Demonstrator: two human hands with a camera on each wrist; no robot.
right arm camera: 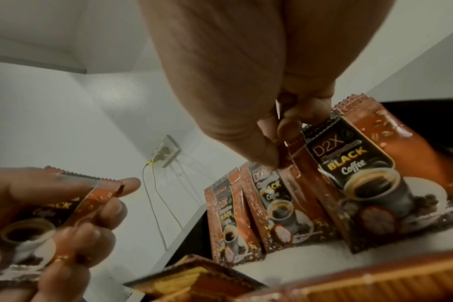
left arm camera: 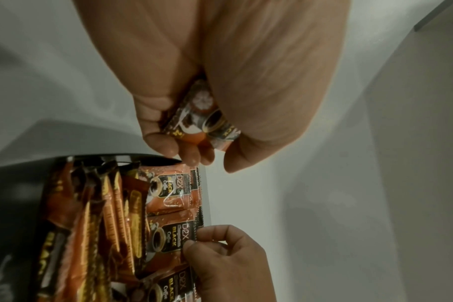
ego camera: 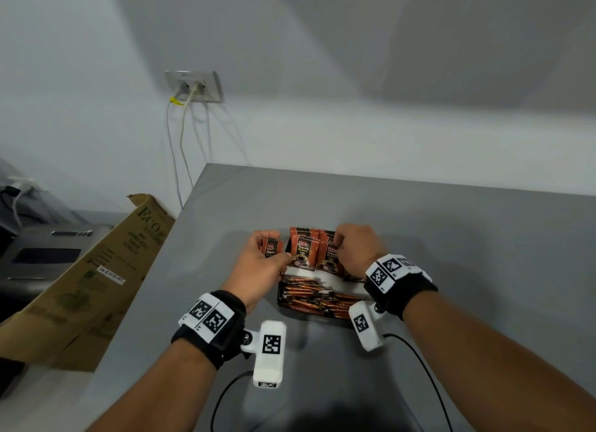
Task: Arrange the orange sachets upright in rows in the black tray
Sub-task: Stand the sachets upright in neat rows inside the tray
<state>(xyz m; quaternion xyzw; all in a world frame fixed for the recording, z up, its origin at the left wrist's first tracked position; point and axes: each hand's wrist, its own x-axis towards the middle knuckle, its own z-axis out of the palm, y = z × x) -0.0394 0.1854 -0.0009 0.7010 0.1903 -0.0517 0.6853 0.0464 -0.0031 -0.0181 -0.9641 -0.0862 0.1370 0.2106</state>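
A black tray sits mid-table, its near part filled with thin stick packets. Orange D2X Black Coffee sachets stand upright in rows at its far side; they also show as standing sachets in the right wrist view. My left hand grips one orange sachet just left of the tray, fingers curled round this held sachet. My right hand pinches the top edge of a standing sachet in the right part of the rows.
The tray rests on a grey table against a white wall. A cardboard box leans at the table's left edge. A wall socket with hanging cables is behind. Black cables trail near my wrists.
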